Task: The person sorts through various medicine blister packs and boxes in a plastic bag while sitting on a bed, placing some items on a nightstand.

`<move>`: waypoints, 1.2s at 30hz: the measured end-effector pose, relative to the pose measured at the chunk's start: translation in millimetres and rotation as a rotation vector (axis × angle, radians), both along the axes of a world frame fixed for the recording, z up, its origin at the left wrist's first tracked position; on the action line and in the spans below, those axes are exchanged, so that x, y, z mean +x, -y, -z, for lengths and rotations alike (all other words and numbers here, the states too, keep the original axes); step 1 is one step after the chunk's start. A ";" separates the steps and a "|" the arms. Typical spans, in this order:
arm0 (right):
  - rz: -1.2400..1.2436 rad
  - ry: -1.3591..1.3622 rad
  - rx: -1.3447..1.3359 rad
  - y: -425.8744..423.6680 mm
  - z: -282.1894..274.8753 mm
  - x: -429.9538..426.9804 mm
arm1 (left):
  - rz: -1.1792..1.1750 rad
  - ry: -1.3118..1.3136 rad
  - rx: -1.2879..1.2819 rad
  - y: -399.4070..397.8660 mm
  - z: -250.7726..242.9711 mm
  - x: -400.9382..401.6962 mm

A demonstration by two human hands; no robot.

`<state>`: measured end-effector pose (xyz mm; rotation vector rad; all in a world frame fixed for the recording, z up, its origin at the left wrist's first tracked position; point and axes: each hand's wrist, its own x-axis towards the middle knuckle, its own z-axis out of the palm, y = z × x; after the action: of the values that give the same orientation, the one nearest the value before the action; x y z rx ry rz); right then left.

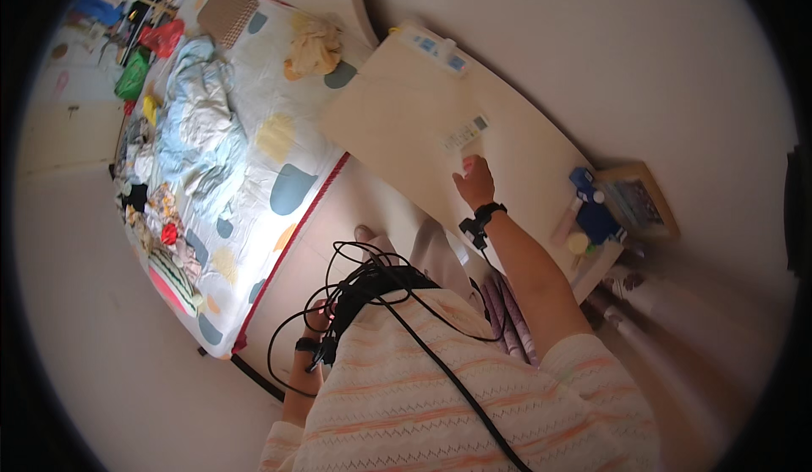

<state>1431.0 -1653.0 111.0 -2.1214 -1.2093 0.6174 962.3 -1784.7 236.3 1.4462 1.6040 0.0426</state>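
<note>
My right hand (477, 181) is over the pale tabletop (387, 113), with its fingers curled and the thumb out to one side. A small red patch (469, 163) shows at its fingers; whether it is a held thing or light on the skin I cannot tell. Just beyond the fingertips lies a white remote control (465, 133) with a dark display. My left hand (318, 317) hangs low beside my hip, partly hidden by looped black cable (330, 285) and a black waist pouch (374, 291). A reddish glow shows at its fingers, and its grasp is unclear. Both wrists wear black straps.
A white power strip (438, 50) with blue panels lies along the table's far edge. Blue boxes (596, 221) and a framed picture (637, 202) stand at the right end. To the left, a bed (254, 174) bears a light-blue blanket (203, 123), clothes and a watermelon-patterned cushion (172, 280).
</note>
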 end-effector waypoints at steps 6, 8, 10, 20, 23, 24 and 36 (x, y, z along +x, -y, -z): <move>0.017 -0.140 -0.080 14.8 46.5 -1.2 | -0.407 0.374 -0.108 24.3 9.6 -4.5; -0.045 -0.224 -0.113 26.0 57.1 14.3 | -0.445 0.355 -0.157 30.3 17.9 -11.3; -0.086 -0.241 -0.161 35.0 56.4 24.6 | -0.440 0.389 -0.147 42.3 46.9 -31.8; 0.129 -0.215 -0.451 157.8 121.4 42.4 | -0.513 0.585 -0.117 58.0 130.4 -116.6; 0.157 -0.541 -0.618 172.8 90.2 -45.4 | 0.048 0.220 0.523 77.6 129.7 -163.3; 0.095 -0.568 -0.676 180.9 84.1 -72.6 | -0.209 0.390 0.251 80.5 127.1 -170.8; -0.824 -0.098 -0.889 63.6 37.1 -269.4 | -1.153 0.323 0.050 320.5 221.0 -278.4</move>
<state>1161.6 -1716.6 73.9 -2.0871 -2.0024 1.8764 683.9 -2105.3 15.2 0.3459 1.9378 0.9210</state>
